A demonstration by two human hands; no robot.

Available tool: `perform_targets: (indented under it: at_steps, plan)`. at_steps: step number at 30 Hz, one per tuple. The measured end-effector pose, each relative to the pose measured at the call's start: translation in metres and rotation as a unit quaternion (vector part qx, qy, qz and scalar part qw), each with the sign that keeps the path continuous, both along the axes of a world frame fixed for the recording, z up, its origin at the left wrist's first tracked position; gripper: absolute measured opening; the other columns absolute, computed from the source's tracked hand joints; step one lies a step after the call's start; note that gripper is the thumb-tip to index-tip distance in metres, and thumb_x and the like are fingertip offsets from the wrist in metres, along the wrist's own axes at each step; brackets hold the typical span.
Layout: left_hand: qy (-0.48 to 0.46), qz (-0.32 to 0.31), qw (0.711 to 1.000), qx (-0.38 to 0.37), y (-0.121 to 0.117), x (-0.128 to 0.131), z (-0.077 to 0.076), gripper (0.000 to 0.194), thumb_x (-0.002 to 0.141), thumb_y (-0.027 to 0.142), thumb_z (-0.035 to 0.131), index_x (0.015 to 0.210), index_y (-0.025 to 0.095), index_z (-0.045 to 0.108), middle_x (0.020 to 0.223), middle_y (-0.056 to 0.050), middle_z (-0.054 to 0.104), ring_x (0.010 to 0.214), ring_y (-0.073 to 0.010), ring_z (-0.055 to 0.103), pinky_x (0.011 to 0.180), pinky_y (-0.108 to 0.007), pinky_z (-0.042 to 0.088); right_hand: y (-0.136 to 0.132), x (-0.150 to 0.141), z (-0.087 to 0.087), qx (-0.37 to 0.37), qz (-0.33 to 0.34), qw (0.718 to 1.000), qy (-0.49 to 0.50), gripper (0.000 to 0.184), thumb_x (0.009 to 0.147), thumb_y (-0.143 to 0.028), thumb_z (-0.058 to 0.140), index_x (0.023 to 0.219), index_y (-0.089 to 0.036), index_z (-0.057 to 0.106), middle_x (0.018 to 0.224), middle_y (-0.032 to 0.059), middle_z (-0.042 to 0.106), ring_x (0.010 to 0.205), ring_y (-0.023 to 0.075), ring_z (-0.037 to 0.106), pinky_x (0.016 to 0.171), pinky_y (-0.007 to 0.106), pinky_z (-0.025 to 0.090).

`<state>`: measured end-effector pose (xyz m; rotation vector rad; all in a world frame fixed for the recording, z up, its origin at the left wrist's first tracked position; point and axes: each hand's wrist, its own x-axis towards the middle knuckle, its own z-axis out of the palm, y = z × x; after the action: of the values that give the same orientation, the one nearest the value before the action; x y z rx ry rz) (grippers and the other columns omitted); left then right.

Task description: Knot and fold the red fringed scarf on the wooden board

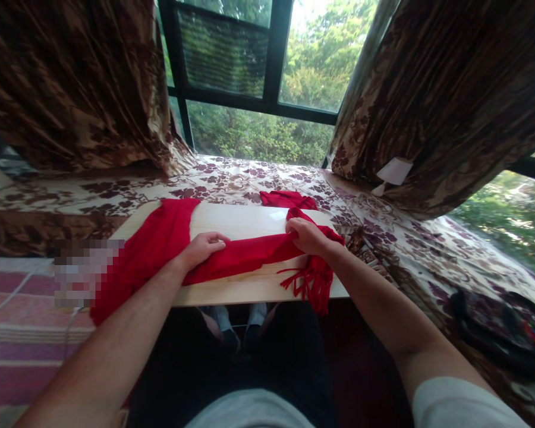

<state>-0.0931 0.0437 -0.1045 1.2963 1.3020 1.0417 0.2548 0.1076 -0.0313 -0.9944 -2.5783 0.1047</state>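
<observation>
A long red scarf (254, 252) lies across a pale wooden table (245, 221), drawn into a narrow folded strip between my hands. My left hand (201, 249) is at the strip's left part, its fingers and thumb closed on the upper edge. Wrapped round the bunched right part is my right hand (310, 236), with cloth showing above and below it. Fringe (312, 282) hangs over the table's front edge below that hand. The scarf's wide left part spreads over the table's left end and drops down its side.
Another piece of red cloth (285, 199) lies behind the table on the floral-covered ledge (232, 172). A small white lamp (395, 172) stands at right by the curtain (428, 89). A dark bag (494, 333) lies far right; a striped bedspread (18, 333) is at left.
</observation>
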Motion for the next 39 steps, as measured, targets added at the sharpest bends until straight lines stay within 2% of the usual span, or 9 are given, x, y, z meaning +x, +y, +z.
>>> perform_targets:
  at_steps: [5,9,12,17,23,26,30,33,39]
  plan:
    - [-0.01,-0.003,1.0,-0.007,0.0,-0.001,0.002,0.045,0.061,0.046,0.083,0.094,0.015,0.076,0.08,-0.005,0.076,0.071,-0.0189,0.067,0.069,-0.029,0.053,-0.007,0.001,0.021,0.029,0.006,0.997,-0.075,0.023,0.071,-0.005,0.052,0.086,-0.017,0.064,0.092,0.0078,0.067,0.085,0.02,0.057,0.076,0.027,0.04]
    - [0.028,0.004,0.999,0.016,0.002,-0.002,0.0,0.038,0.062,0.046,0.081,0.085,0.016,0.077,0.077,-0.004,0.074,0.069,-0.0185,0.064,0.066,-0.028,0.05,-0.011,0.006,0.019,0.06,0.013,0.974,-0.22,0.019,0.081,-0.007,0.05,0.088,-0.018,0.064,0.093,0.0101,0.068,0.085,0.0222,0.06,0.07,0.03,0.038]
    - [0.061,0.008,0.997,0.036,0.002,-0.003,-0.002,0.03,0.062,0.044,0.078,0.074,0.017,0.074,0.066,0.0,0.067,0.062,-0.0158,0.057,0.058,-0.025,0.043,-0.008,0.017,0.013,0.065,-0.01,0.961,-0.269,0.018,0.09,-0.013,0.048,0.094,-0.018,0.065,0.094,0.0116,0.069,0.081,0.0228,0.062,0.067,0.031,0.037]
    - [0.065,0.005,0.997,0.045,0.002,-0.003,-0.001,0.026,0.064,0.042,0.074,0.068,0.017,0.068,0.06,0.002,0.061,0.056,-0.0129,0.049,0.055,-0.024,0.038,0.01,0.043,0.01,0.032,-0.088,0.973,-0.209,0.017,0.079,-0.01,0.056,0.09,-0.018,0.066,0.092,0.0103,0.069,0.08,0.0214,0.062,0.07,0.03,0.038]
    - [0.047,-0.002,0.998,0.032,0.001,-0.003,0.001,0.026,0.064,0.042,0.073,0.068,0.017,0.065,0.059,0.003,0.059,0.055,-0.012,0.048,0.054,-0.023,0.036,0.028,0.061,0.018,-0.095,-0.163,0.982,0.02,0.01,0.073,-0.027,0.061,0.075,-0.018,0.058,0.068,-0.0012,0.055,0.065,0.0147,0.047,0.058,0.024,0.035]
    - [0.03,0.0,0.999,0.022,-0.001,-0.001,0.004,0.028,0.063,0.042,0.074,0.068,0.017,0.064,0.06,0.003,0.06,0.055,-0.0123,0.049,0.054,-0.023,0.037,0.031,0.068,0.028,-0.06,-0.159,0.985,0.001,0.017,0.072,-0.033,0.064,0.076,-0.018,0.058,0.066,-0.0016,0.054,0.063,0.0139,0.044,0.057,0.024,0.032]
    - [0.015,0.005,1.0,0.004,-0.004,0.0,0.008,0.03,0.06,0.043,0.075,0.068,0.017,0.062,0.06,0.002,0.059,0.056,-0.0127,0.049,0.053,-0.023,0.038,0.033,0.084,0.044,-0.032,-0.136,0.977,-0.161,0.024,0.071,-0.017,0.062,0.094,-0.018,0.067,0.074,0.0031,0.064,0.066,0.0156,0.05,0.06,0.026,0.032]
    - [0.017,0.003,1.0,0.004,-0.004,0.001,0.009,0.031,0.06,0.044,0.075,0.068,0.016,0.062,0.061,0.002,0.059,0.056,-0.0127,0.049,0.054,-0.023,0.038,0.035,0.099,0.056,-0.017,-0.185,0.959,-0.213,0.029,0.07,-0.009,0.058,0.095,-0.019,0.071,0.08,0.0061,0.068,0.073,0.0181,0.057,0.064,0.026,0.035]
    - [0.005,-0.021,1.0,0.004,-0.002,0.0,0.006,0.035,0.061,0.047,0.076,0.068,0.016,0.06,0.061,0.003,0.059,0.057,-0.0126,0.05,0.055,-0.024,0.039,0.024,0.109,0.08,0.152,-0.345,0.925,-0.041,0.025,0.082,-0.022,0.057,0.1,-0.018,0.073,0.106,0.0107,0.066,0.087,0.024,0.062,0.075,0.031,0.045]
